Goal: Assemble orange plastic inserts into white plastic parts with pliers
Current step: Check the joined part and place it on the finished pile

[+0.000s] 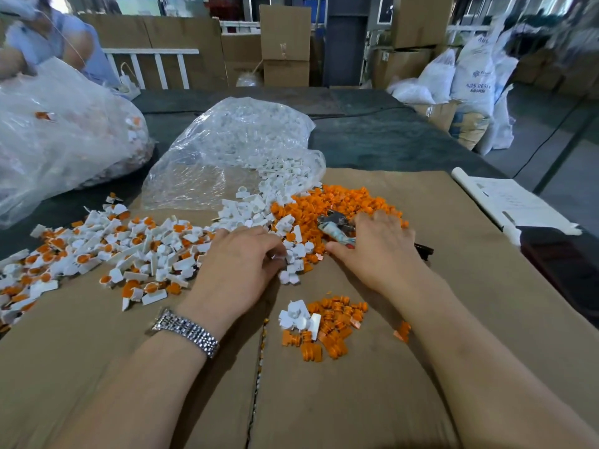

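A heap of orange inserts (343, 202) lies mid-table beside loose white parts (252, 209) spilling from a clear bag (240, 140). My right hand (376, 247) grips the pliers (337, 226), whose jaws point left over the orange heap. My left hand (240, 260) rests on the cardboard with its fingertips pinching a small white part (278, 257) at the edge of the white pile. Close to me sits a small cluster of white parts (299, 315) and orange inserts (334, 332). Assembled white-and-orange pieces (113, 251) are spread out on the left.
Brown cardboard (356, 400) covers the dark table. A large clear bag (58, 137) of assembled pieces stands at far left, with another person (42, 34) behind it. Papers (515, 202) and a dark object (560, 260) lie at the right edge. Boxes and sacks stand beyond.
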